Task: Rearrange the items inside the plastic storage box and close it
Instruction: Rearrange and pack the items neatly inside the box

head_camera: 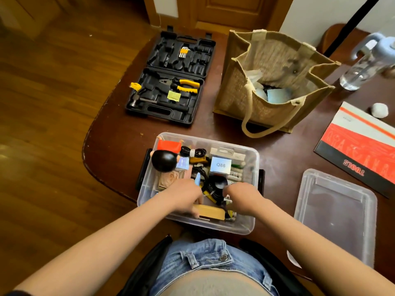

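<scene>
Both hands in clear plastic storage box (245,227), centre of counter (119,150). Left hand (186,195) holds tan block (210,212); right hand (241,195) finger state unclear. Clear plastic lid (335,214) lies right, nearer our right hand.

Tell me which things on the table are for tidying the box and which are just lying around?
For the job:
plastic storage box
clear lid, off, on the table beside the box
figurine, cables and Q88 box inside
left hand and right hand, both in the box

Just lying about:
black tool case
jute bag
water bottle
red booklet
</scene>
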Demonstrator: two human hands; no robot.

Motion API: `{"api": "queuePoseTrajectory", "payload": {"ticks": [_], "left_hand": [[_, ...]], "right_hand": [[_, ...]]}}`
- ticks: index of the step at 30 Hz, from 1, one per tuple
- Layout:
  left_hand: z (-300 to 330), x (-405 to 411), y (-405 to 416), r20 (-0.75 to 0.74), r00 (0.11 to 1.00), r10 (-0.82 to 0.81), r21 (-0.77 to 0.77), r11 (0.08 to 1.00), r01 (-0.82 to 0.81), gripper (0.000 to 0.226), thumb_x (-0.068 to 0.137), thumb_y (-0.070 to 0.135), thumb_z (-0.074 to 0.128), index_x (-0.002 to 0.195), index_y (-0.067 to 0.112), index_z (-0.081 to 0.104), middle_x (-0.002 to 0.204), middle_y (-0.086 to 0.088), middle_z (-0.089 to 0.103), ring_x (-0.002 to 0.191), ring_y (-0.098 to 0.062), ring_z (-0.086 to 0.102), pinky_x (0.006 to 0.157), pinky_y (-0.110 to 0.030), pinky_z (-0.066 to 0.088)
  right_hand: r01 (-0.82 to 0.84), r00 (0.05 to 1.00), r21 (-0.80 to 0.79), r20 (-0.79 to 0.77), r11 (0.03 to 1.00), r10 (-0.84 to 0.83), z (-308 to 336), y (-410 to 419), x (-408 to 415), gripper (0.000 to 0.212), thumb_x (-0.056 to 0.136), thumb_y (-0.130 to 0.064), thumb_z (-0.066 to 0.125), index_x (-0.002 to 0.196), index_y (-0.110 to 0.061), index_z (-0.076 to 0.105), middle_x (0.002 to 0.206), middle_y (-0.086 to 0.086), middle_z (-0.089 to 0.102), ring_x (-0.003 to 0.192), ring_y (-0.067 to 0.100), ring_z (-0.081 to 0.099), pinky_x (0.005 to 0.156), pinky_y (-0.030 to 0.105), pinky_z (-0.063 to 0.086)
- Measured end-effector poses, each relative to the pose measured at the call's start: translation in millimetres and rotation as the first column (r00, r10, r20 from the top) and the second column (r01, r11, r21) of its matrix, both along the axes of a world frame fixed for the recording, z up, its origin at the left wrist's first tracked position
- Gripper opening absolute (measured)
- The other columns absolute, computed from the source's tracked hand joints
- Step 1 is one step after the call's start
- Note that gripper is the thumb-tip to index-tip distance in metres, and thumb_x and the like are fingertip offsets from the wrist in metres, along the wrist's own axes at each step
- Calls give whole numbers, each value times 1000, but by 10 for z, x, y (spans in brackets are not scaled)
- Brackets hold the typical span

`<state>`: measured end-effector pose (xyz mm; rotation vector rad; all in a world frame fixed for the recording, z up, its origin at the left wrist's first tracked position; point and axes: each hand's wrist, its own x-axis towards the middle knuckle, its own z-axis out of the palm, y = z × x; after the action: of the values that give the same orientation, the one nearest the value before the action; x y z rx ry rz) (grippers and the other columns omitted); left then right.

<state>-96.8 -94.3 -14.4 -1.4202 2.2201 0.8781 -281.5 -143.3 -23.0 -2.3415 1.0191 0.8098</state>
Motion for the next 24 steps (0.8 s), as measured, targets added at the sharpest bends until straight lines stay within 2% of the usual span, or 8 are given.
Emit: {"api": "queuePoseTrajectory", "payload": {"ticks": [4, 9, 14, 16, 18, 20, 22, 24], "left_hand": [[-44, 66, -14, -46, 998, 39, 138, 990, -32, 47, 80, 51, 67, 118, 24, 65, 111, 6, 68, 97, -15, 60, 69, -24, 42], [-84, 150, -4, -69, 989, 127, 221, 969, -110, 44, 83, 58, 60, 111, 25, 69, 106, 8, 69, 84, -8, 57, 64, -20, 41], [-89, 253, 12, -114, 958, 263, 240, 943, -230, 38, 88, 55, 54, 109, 28, 71, 110, 12, 69, 96, -6, 59, 77, -23, 48], [-91, 236, 28, -117, 966, 230, 249, 948, -196, 39, 88, 53, 56, 116, 28, 67, 115, 11, 67, 101, -7, 60, 82, -24, 48], [-107, 193, 55, -100, 981, 166, 244, 960, -137, 43, 86, 54, 58, 120, 29, 64, 118, 10, 66, 102, -11, 60, 84, -30, 50], [-121, 156, 60, -77, 991, 112, 244, 966, -90, 47, 83, 56, 60, 121, 29, 64, 118, 11, 66, 102, -13, 60, 83, -32, 51], [-125, 154, 19, -69, 993, 91, 274, 959, -69, 46, 83, 55, 60, 122, 29, 64, 119, 11, 66, 102, -13, 60, 81, -30, 50], [-125, 166, -36, -92, 989, 118, 331, 940, -82, 42, 85, 50, 62, 121, 29, 64, 119, 10, 65, 104, -13, 59, 81, -27, 48]], "right_hand": [[-173, 968, 144, -160, 974, 195, -98, -26, 81, 51, 84, -13, 61, 131, -31, 50, 121, 3, 60, 107, 25, 58, 70, 30, 44], [-239, 955, 111, -153, 965, 254, -146, -35, 104, 24, 87, -6, 55, 107, -17, 64, 108, 7, 64, 96, 27, 61, 66, 31, 43], [-249, 948, 31, -199, 968, 250, -70, -132, 99, 13, 90, -21, 58, 92, -9, 64, 79, 3, 53, 69, 22, 52, 53, 24, 37], [-230, 953, -13, -207, 973, 222, -36, -179, 104, 24, 90, -22, 57, 69, -12, 51, 66, 0, 44, 56, 16, 43, 46, 22, 30], [-201, 961, -25, -198, 979, 192, -8, -226, 113, 38, 92, -25, 55, 60, -16, 35, 62, -2, 38, 51, 13, 35, 44, 23, 27], [-176, 965, -38, -205, 984, 164, 14, -255, 123, 33, 93, -22, 52, 63, -15, 40, 62, -2, 38, 51, 13, 35, 43, 23, 28], [-161, 967, -37, -208, 986, 150, 52, -277, 131, 12, 91, -12, 49, 86, -10, 60, 68, 0, 45, 56, 16, 42, 44, 23, 28], [-141, 972, -13, -193, 990, 136, 60, -288, 118, 32, 88, -3, 46, 116, -12, 61, 81, 4, 54, 68, 20, 49, 44, 24, 29]]}}
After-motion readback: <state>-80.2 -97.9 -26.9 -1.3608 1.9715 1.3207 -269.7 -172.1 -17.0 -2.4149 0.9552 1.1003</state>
